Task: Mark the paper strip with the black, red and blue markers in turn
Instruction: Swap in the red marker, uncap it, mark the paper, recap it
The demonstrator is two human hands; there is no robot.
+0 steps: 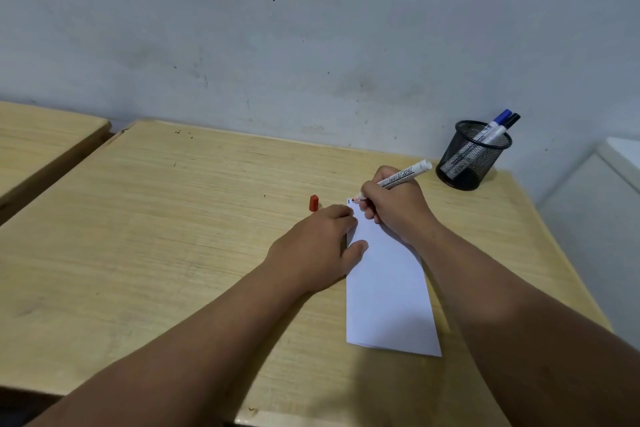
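A white paper strip (388, 288) lies lengthwise on the wooden desk (173, 236). My left hand (318, 246) presses flat on its far left edge, thumb on the paper. My right hand (394, 204) grips the uncapped red marker (401, 178), whose tip touches the strip's far left corner beside a short dark mark. The red cap (313, 203) lies on the desk just left of the strip. The blue marker (495, 125) and the black marker (509, 123) stand capped in a black mesh pen cup (471, 156) at the desk's far right.
A grey stained wall runs right behind the desk. A second wooden desk (41, 142) stands to the left across a narrow gap. A white cabinet (595, 218) is beyond the desk's right edge.
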